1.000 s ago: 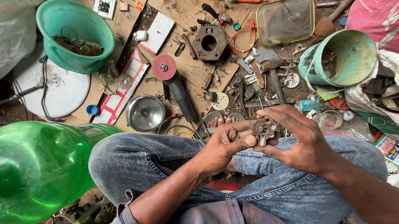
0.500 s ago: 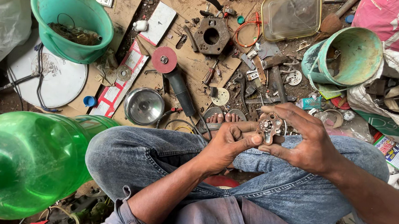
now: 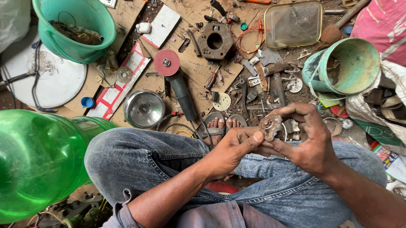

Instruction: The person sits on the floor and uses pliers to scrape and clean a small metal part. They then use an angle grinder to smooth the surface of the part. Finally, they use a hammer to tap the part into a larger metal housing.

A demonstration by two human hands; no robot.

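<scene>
Rusty metal part (image 3: 271, 125) pinched between right hand (image 3: 311, 144) fingers and closed left hand (image 3: 231, 148) thumb above the lap; thin grip, so it could slip onto the cluttered floor (image 3: 200, 69).

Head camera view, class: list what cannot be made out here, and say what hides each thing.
- Rusty metal part: its far side is hidden by the right hand and left hand; its kind is unclear.
- Green plastic bottle: cut off by the left edge and blurred.
- Teal bucket: top cut off by the frame; contents too tangled to identify.
- Feet in sandals: mostly hidden behind the knees.
</scene>
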